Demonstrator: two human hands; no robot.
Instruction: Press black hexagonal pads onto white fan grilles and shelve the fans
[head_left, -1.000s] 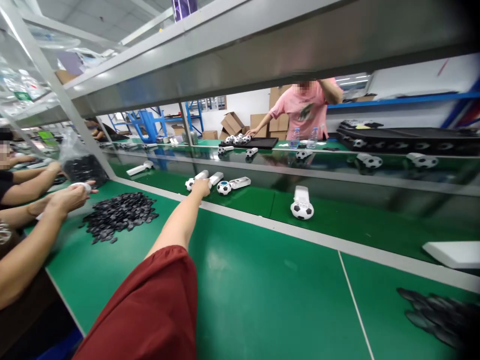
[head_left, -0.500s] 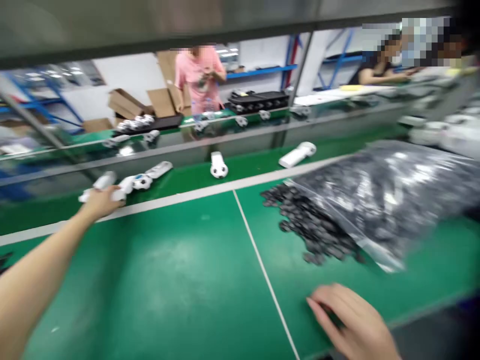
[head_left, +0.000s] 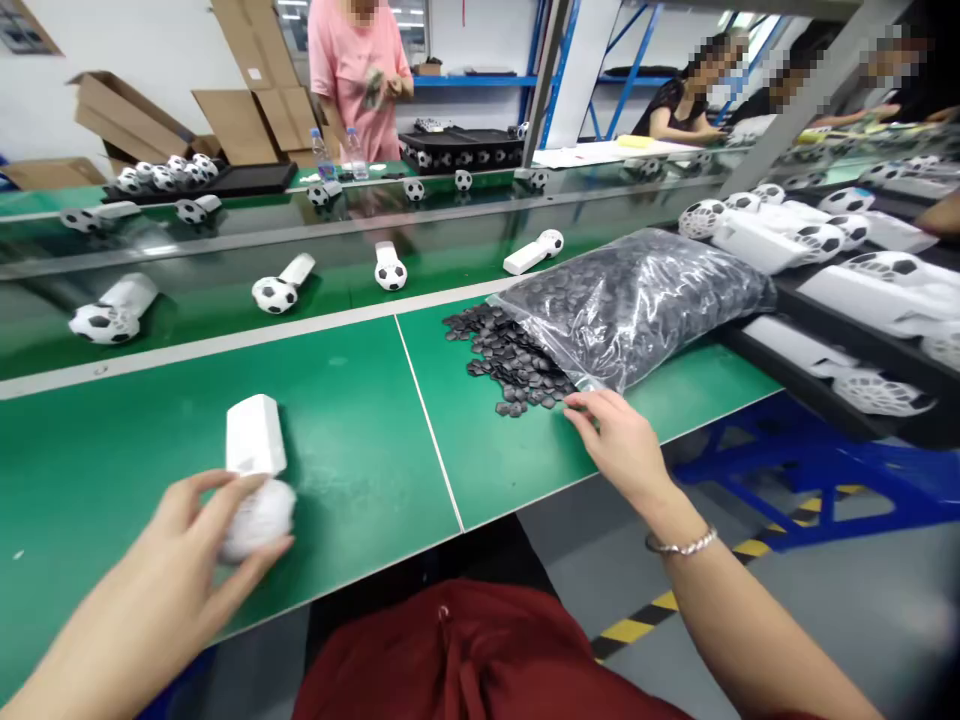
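Note:
My left hand (head_left: 202,550) is closed round the round end of a white ball-headed piece (head_left: 256,435) at the near left of the green bench. Its blocky white handle points away from me, and the ball end looks plain white without black patches. My right hand (head_left: 611,435) has its thumb and fingertips drawn together at the near edge of a pile of small black pentagon pieces (head_left: 517,365). Whether a piece sits between them is hidden. Behind that pile lies a clear plastic bag (head_left: 637,300) full of the same black pieces, its mouth toward the pile.
Along the green conveyor strip (head_left: 337,290) lie several football-patterned pieces, one a ball-headed piece (head_left: 390,268). Black trays (head_left: 810,385) with white pieces are stacked at the right. Beneath them is a blue plastic stool (head_left: 832,480). Across the line stands a person in pink (head_left: 360,80); others sit far right.
My left hand has come back from the far strip to the near bench with a white piece in it. My right hand has moved forward to the black pile. The view has tilted down.

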